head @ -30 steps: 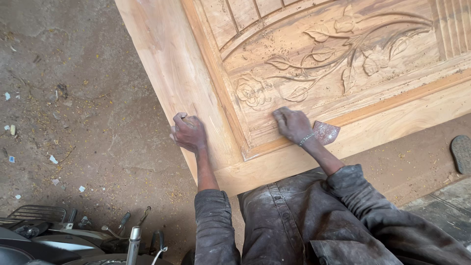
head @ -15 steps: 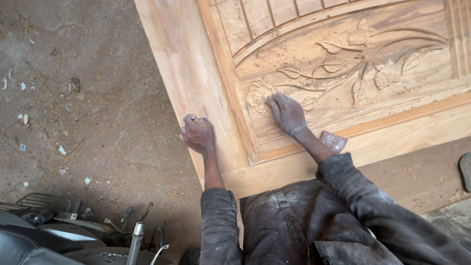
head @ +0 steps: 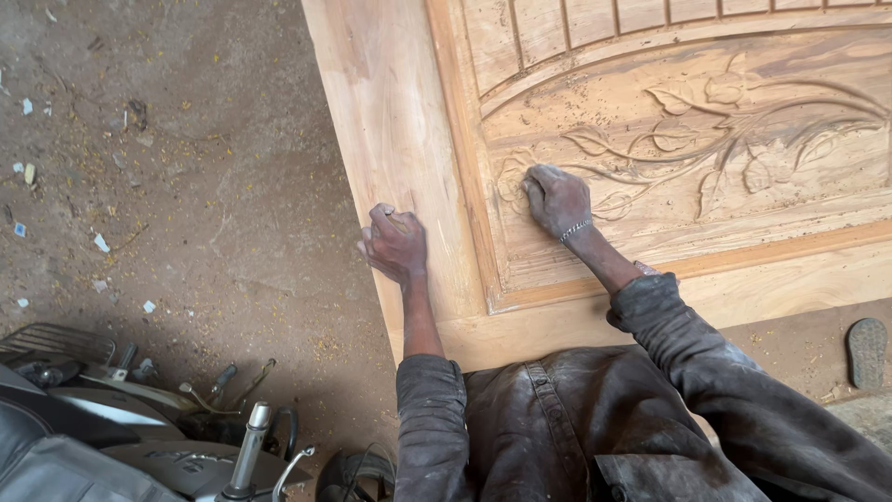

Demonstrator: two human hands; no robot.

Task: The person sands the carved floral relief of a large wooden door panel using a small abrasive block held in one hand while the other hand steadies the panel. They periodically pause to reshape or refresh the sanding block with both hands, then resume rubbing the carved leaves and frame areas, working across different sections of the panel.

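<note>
A large carved wooden door (head: 400, 112) lies flat in front of me, with a leaf and flower relief (head: 715, 130) in its sunken panel. My left hand (head: 395, 244) curls over the door's left edge and grips it. My right hand (head: 556, 197), with a metal bracelet on the wrist, rests fingers bent on the carved rose (head: 509, 177) at the panel's lower left. Whether anything is under those fingers is hidden. A scrap of pinkish paper (head: 643, 269) peeks out beside my right sleeve.
Dusty earth floor (head: 186, 186) with small paper scraps and wood shavings lies to the left. Part of a motorcycle (head: 111, 409), its handlebar and levers, fills the lower left corner. A sandal (head: 869, 351) lies on the ground at the right.
My right hand has slid up and left from the panel's lower border onto the carved rose. The pinkish paper stayed behind near my forearm. My left hand kept its hold on the door's edge.
</note>
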